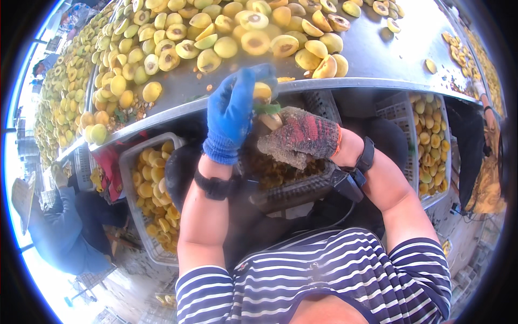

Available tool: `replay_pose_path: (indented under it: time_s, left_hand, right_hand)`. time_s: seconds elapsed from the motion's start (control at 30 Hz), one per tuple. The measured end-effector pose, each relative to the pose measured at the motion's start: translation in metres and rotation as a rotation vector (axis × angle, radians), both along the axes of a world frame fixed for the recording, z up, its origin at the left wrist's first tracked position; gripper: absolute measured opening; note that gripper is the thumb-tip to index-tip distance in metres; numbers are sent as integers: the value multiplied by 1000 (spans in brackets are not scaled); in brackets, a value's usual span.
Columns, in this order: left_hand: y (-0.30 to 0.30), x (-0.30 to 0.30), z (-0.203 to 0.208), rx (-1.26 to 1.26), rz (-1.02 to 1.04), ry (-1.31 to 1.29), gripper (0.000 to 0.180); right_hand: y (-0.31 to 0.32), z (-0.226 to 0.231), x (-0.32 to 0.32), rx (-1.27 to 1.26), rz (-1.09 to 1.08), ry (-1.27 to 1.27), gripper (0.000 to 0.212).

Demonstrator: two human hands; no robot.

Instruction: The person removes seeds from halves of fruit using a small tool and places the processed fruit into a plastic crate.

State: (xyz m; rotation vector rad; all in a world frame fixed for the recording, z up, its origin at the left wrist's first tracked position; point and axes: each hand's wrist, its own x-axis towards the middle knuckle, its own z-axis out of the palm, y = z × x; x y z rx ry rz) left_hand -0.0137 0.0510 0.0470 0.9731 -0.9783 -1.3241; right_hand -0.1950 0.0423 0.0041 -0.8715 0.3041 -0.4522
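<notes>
My left hand [231, 108], in a blue glove, is raised at the near edge of the table with its fingers closed around a yellow peach [263, 93]. Whether that peach is whole or halved I cannot tell. Just below it, my right hand [303, 138] wears a grey and red knitted glove. It grips a short tool with a pale handle [272, 121] and a green band. The tool's tip meets the fruit or lies close to it; the fingers hide the exact contact. Many halved peaches [254, 42], some with brown pits or hollows, are heaped beyond my hands.
The metal table [377, 51] has a raised rim. Crates of yellow fruit stand on my left [127, 178] and right [447, 162]; a darker crate [294, 191] sits beneath my hands. A person in blue [65, 227] sits at far left; another person's arm [482, 93] reaches in at far right.
</notes>
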Motion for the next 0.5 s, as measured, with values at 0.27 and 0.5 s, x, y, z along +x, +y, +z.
replay_pose_path:
  time_s: [0.27, 0.5]
  left_hand:
    - [-13, 1, 8, 44, -141, -195, 36]
    - [-12, 2, 14, -82, -475, -289, 40]
  right_hand:
    - [-2, 26, -12, -809, 146, 205, 45]
    - [5, 11, -22, 485, 175, -122, 30]
